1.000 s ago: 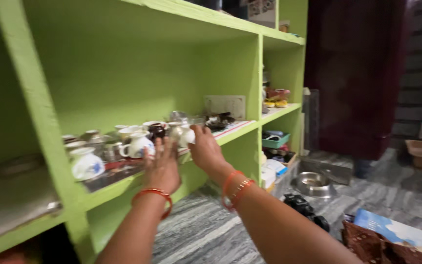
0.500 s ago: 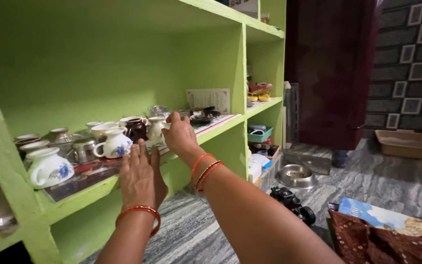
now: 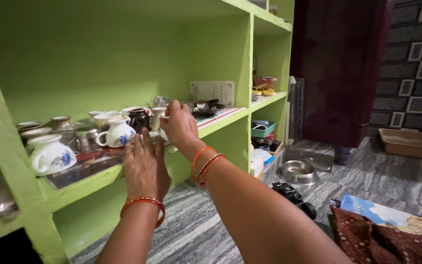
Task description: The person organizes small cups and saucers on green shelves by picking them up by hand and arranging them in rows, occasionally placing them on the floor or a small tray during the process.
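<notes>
**Two hands at a row of cups on a green shelf**

The right hand (image 3: 179, 126) curls its fingers over a small white cup (image 3: 161, 134) on the green shelf (image 3: 230, 120); the cup is mostly hidden, so its handle direction cannot be told. The left hand (image 3: 145, 166) lies flat and released, palm down, at the shelf edge. Just left stand a white blue-flowered mug (image 3: 118, 133), upright with handle pointing left, and a dark brown cup (image 3: 138, 119).

Dim, even indoor light; soft shadows; sharp focus; slight wide-angle edge stretch.
</notes>
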